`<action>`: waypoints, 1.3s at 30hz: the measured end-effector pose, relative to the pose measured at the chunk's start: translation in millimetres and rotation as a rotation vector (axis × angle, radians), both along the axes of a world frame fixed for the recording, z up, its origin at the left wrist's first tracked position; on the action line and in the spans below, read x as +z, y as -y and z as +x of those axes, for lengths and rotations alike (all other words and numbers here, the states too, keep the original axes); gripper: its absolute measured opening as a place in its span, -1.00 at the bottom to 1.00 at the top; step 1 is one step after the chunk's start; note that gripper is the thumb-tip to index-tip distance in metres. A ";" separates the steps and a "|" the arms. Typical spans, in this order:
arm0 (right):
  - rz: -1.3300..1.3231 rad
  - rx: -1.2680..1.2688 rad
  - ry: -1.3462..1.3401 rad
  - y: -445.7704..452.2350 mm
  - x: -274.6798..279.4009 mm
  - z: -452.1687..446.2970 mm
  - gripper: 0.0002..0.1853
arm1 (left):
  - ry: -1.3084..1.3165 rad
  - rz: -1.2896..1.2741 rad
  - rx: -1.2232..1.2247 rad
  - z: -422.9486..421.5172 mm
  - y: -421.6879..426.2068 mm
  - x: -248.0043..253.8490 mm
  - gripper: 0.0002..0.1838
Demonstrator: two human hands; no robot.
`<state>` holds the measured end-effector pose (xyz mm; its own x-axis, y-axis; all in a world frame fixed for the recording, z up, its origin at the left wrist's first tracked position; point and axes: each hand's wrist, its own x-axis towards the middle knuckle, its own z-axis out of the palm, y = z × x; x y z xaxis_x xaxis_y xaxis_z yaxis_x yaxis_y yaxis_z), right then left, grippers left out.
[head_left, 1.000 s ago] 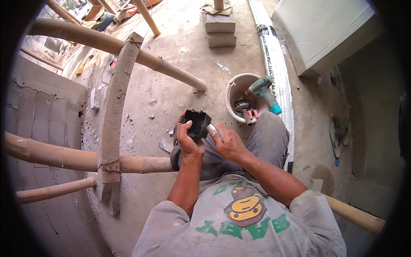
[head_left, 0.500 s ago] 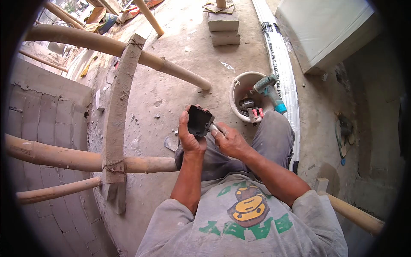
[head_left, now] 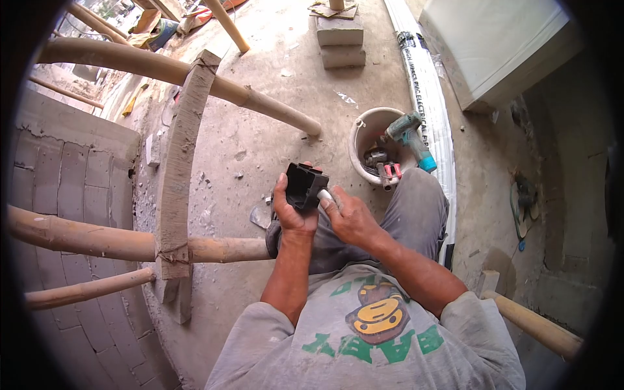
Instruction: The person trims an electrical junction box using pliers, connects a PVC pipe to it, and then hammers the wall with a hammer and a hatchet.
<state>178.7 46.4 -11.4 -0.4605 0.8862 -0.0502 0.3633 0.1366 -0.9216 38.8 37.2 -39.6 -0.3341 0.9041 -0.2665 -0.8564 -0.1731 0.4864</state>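
A black square box [head_left: 304, 186], its hollow side facing up, rests in my left hand [head_left: 294, 211], whose thumb and fingers grip its edges. At the box's right side, my right hand [head_left: 351, 216] is closed on a short white tube [head_left: 324, 195]. The tube's near end touches or nearly touches the box wall; the exact contact is too small to tell. Both hands are above my lap.
Beyond my knee stands a bucket [head_left: 355, 151] of tools, with a teal drill [head_left: 410, 140] on its rim. White wrapped pipes [head_left: 429, 107] run along its right. Bamboo poles [head_left: 263, 104] and an upright board [head_left: 177, 162] stand left; stacked blocks [head_left: 341, 47] lie ahead.
The view has shifted slightly, moving the surroundings right in the frame. The black box has tilted a little in my left hand, and the white tube has stayed at its right side.
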 end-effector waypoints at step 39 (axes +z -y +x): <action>-0.107 0.204 -0.060 -9.5 28.8 -15.9 -0.65 | -0.384 -0.017 -0.007 -16.3 -1.8 71.2 -0.58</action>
